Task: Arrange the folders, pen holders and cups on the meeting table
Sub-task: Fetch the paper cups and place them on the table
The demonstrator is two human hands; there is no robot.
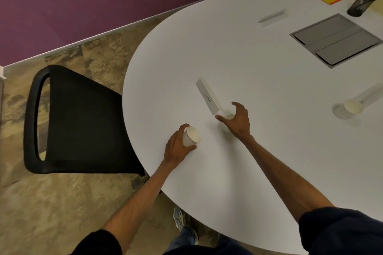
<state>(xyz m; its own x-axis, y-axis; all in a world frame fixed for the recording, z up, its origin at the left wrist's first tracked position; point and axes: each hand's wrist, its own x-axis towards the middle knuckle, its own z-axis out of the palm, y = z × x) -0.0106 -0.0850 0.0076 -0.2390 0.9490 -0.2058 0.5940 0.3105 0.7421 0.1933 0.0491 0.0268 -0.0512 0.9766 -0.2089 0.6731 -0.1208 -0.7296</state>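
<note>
Currently left hand (178,145) wraps a paper cup (191,136), tilted, just inside the table (259,64) edge. Right hand (236,120) sits over a second cup (228,119) beside the name card (208,96), fingers spread; can't tell if gripping. Suggest: set it down upright, clear of the card, mirroring the third cup (353,106).

You are reaching both bare forearms forward, dark sleeves pushed up near the elbows. Your left hand (179,143) is curling around a tilted paper cup (191,136) — thumb under, fingers over. Your right hand (236,119) is arching palm-down, fingers spread and closing around a second cup (228,119) beneath it.
</note>
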